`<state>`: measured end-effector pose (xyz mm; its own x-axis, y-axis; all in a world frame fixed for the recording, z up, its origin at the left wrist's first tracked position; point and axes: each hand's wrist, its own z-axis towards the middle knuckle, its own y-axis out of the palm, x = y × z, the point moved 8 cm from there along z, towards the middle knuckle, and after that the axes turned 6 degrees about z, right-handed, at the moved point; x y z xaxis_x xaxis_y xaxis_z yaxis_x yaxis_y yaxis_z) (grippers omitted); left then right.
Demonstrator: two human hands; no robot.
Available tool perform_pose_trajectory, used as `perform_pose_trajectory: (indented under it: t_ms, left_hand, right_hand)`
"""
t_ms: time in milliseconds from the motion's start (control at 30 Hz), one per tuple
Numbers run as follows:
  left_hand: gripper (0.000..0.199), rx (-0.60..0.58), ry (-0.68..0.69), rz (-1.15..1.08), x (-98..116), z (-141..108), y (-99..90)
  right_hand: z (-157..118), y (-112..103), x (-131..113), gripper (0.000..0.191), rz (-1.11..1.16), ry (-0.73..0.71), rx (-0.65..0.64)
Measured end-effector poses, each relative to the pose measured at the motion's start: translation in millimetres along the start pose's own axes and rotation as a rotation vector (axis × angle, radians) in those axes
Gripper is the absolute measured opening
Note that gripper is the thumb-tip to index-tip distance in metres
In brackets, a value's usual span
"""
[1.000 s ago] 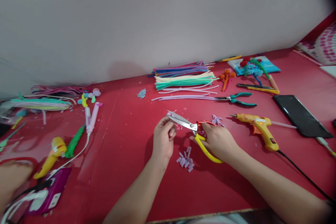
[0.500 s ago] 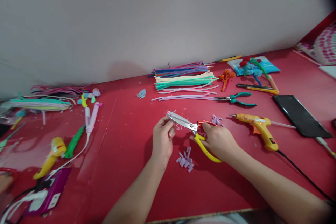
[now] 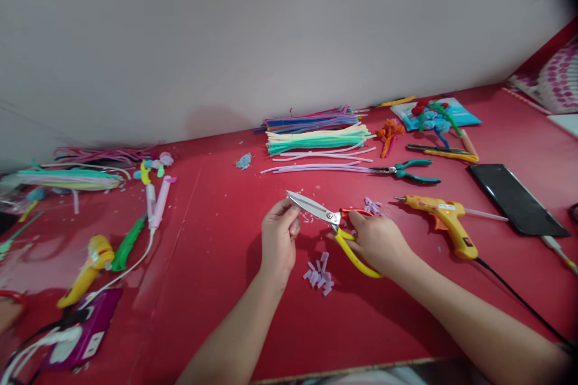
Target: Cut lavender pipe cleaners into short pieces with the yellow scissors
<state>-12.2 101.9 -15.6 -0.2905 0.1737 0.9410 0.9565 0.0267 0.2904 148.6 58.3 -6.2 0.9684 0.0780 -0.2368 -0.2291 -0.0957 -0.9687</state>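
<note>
My right hand (image 3: 377, 239) grips the handles of scissors (image 3: 315, 207), one yellow and one red, with the blades pointing left. At the blade tips, the fingers of my left hand (image 3: 279, 234) are pinched together. What they hold is too small to make out. Below the scissors lies a small pile of short lilac pieces (image 3: 318, 275). Another lilac pile (image 3: 372, 205) sits just beyond my right hand. Tiny lilac scraps are scattered under the blades.
Bundles of pipe cleaners (image 3: 318, 139) and green-handled pliers (image 3: 409, 171) lie toward the wall. At the right are a yellow glue gun (image 3: 445, 219) and a phone (image 3: 517, 198). Another glue gun (image 3: 88, 271), a purple power strip (image 3: 93, 328) and part of a person's hand (image 3: 9, 311) are at the left.
The scissor blades look slightly more closed. Both hands stay in nearly the same place. The other person's hand at the left edge has shifted slightly left.
</note>
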Motion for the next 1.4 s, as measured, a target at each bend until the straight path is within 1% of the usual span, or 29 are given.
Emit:
perform_pose_trajectory:
  t_ms: [133,267,400,500,567,667,733,833,900,967,1067,1167,1267,1333,1400]
  left_hand:
    - [0.011,-0.002,-0.010,0.007,1,-1,2.7]
    - [0.014,-0.020,-0.043,0.036,0,-2,6.2]
    - [0.017,-0.086,-0.095,0.040,-4,-3,12.8]
    - [0.018,-0.187,-0.170,0.045,-11,-7,22.5]
    - [0.018,-0.256,-0.222,0.051,-16,-10,29.2]
    - [0.017,-0.360,-0.280,0.098,-23,-16,38.0]
    - [0.017,-0.436,-0.319,0.139,-27,-21,43.2]
    - [0.017,-0.515,-0.371,0.167,-30,-27,47.8]
    - [0.017,-0.540,-0.393,0.179,-31,-29,49.1]
    - [0.017,-0.552,-0.394,0.200,-31,-30,49.7]
    - [0.016,-0.531,-0.333,0.279,-28,-27,48.4]
    - [0.015,-0.444,-0.145,0.482,-20,-22,43.4]
    - [0.013,-0.373,0.037,0.704,-14,-22,40.9]
    - [0.011,-0.365,0.087,0.769,-13,-23,41.3]
    - [0.010,-0.365,0.085,0.727,-13,-23,41.4]
  right_hand:
    - [0,-5,0,0.043,-0.004,-0.008,0.031]
    - [1,-8,5,0.046,0.039,0.057,0.060]
    - [2,-8,8,0.043,0.131,0.102,0.074]
    - [4,-5,7,0.033,0.317,0.100,0.045]
    - [5,-5,3,0.026,0.517,0.084,0.030]
    - [4,-9,-6,0.018,0.880,0.026,0.023]
    - [3,-11,-9,0.016,1.051,0.021,0.008]
    - [2,-7,-8,0.018,1.169,0.069,-0.060]
    - [1,-3,-9,0.019,1.199,0.085,-0.108]
    - [1,-3,-8,0.016,1.191,0.084,-0.114]
    - [2,-7,-6,0.010,1.120,0.082,-0.061]
    - [3,-8,-3,0.008,1.021,0.104,0.000]
    - [4,-4,-2,0.008,0.935,0.111,0.017]
    - [5,-1,-3,0.010,0.884,0.094,0.016]
    - [6,-3,-3,0.013,0.801,0.068,0.028]
